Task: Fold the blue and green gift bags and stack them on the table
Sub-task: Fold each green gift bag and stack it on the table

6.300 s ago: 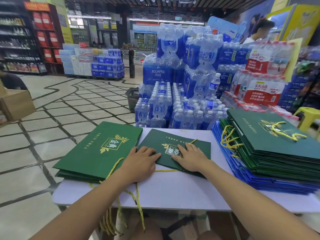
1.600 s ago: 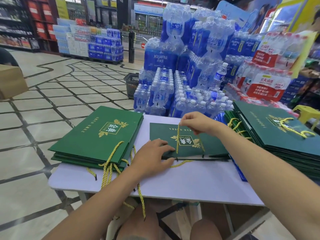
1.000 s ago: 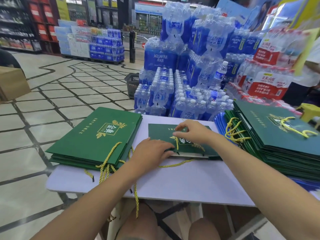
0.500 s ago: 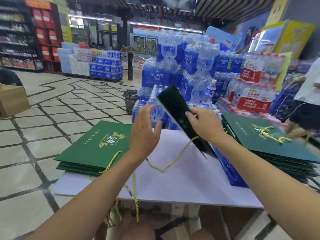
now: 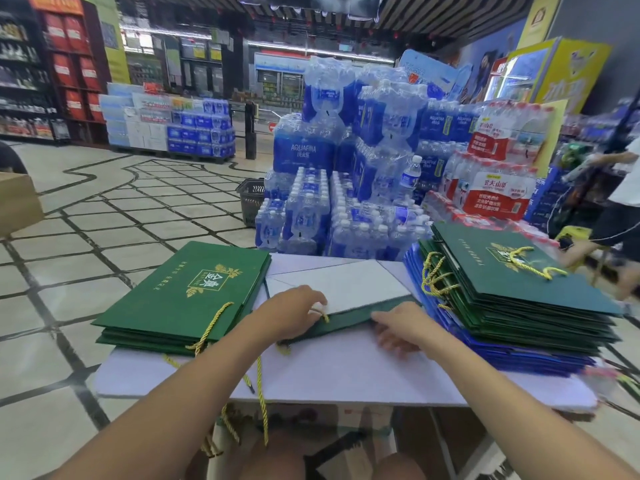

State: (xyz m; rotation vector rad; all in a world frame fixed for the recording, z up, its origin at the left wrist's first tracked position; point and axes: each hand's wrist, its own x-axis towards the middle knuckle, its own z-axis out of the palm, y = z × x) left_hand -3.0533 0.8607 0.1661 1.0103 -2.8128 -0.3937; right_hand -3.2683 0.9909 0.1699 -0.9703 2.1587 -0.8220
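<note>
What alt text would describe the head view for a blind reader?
A left hand and a right hand hold the near edge of a green gift bag on a white table. A pile of green bags lies left of it, a green and blue pile right, bottled water packs behind.

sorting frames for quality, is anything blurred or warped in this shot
Head view: motion blur smears the right edge, the passer-by and the near corner of the right bag stack; the right hand looks slightly soft; wide-angle distortion bows the floor tiles; the left bag stack logo reads crisp.
</note>
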